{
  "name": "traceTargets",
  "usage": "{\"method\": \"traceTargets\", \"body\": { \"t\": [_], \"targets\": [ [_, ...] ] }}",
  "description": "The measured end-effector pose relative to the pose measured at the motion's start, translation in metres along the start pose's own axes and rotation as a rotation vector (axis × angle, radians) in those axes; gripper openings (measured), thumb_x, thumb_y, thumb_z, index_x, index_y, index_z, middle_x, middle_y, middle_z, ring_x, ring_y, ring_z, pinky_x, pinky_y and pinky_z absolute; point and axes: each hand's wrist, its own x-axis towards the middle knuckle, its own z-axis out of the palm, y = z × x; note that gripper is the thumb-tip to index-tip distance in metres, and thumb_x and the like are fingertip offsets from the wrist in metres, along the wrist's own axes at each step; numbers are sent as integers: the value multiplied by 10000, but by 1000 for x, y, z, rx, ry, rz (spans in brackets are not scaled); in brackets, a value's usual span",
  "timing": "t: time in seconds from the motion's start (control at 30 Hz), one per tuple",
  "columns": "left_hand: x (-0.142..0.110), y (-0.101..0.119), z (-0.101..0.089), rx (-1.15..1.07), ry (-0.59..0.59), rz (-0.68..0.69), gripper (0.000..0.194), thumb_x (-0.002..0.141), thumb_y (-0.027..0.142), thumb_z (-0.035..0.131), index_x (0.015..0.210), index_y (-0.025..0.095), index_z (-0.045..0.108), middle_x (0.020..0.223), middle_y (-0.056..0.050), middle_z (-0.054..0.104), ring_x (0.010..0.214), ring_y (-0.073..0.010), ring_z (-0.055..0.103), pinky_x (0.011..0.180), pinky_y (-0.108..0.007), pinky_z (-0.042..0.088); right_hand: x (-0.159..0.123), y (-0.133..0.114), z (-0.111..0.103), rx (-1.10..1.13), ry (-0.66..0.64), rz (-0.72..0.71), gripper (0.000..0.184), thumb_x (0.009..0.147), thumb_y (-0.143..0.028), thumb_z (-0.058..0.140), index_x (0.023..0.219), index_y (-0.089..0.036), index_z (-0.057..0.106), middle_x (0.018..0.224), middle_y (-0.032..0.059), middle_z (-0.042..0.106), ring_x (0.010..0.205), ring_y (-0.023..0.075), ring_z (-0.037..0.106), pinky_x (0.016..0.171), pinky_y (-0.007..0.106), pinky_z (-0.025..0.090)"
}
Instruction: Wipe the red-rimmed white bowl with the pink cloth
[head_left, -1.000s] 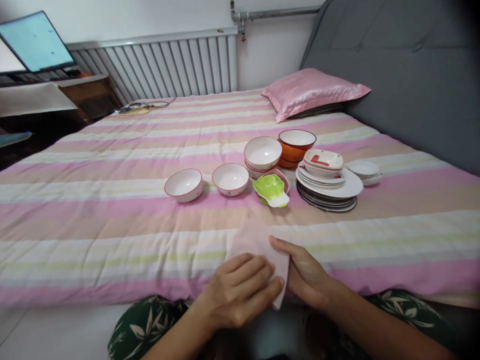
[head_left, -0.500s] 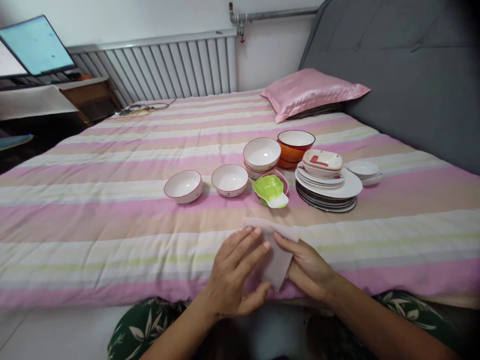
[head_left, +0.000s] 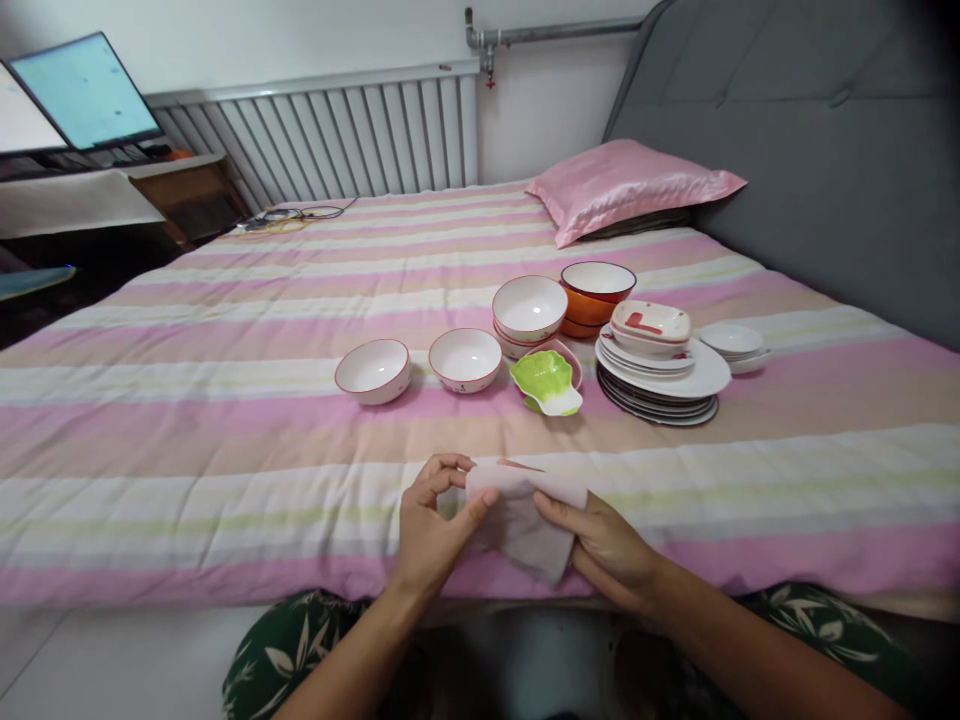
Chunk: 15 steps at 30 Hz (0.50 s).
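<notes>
A thin white cloth or tissue [head_left: 525,525] is held up between my two hands at the bed's near edge. My left hand [head_left: 439,520] pinches its left upper corner between thumb and fingers. On the other side, my right hand [head_left: 607,545] grips it with the thumb on top and the fingers behind, partly hidden. Beyond the hands sit two separate white bowls with red rims, the left bowl [head_left: 373,372] and the middle bowl [head_left: 465,360]. A green leaf-shaped dish [head_left: 545,380] lies to their right, in front of a stack of red-rimmed bowls [head_left: 529,308].
Orange bowls [head_left: 598,300] stand behind a pile of plates [head_left: 705,370] topped by a rectangular dish [head_left: 651,322]. Small white dishes [head_left: 733,340] are at the far right. A pink pillow [head_left: 637,190] rests by the grey headboard [head_left: 795,150]. Cables [head_left: 300,216] lie at the back left.
My left hand has gone from lying over the cloth with spread fingers to pinching its left corner. The cloth is now spread wider. My right hand keeps its grip.
</notes>
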Motion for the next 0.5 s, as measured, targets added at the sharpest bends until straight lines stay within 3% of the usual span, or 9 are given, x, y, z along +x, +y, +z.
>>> {"method": "traceTargets", "body": {
  "t": [0.27, 0.5],
  "targets": [
    [-2, 7, 0, -245, -131, -253, 186, 730, 359, 699, 758, 187, 763, 1156, -106, 636, 1064, -266, 561, 851, -306, 446, 1, 3, -3, -41, -4, 11, 392, 816, -284, 647, 1204, -254, 595, 1171, 53, 650, 1085, 207, 589, 991, 387, 397],
    [-3, 4, 5, -391, -7, -311, 129, 651, 293, 772, 717, 183, 757, 812, -45, 724, 757, -164, 620, 679, -230, 476, 2, 4, -3, -87, 68, 22, 355, 763, -340, 700, 1094, -217, 664, 1105, 73, 680, 1041, 230, 612, 983, 404, 400]
  ]
}}
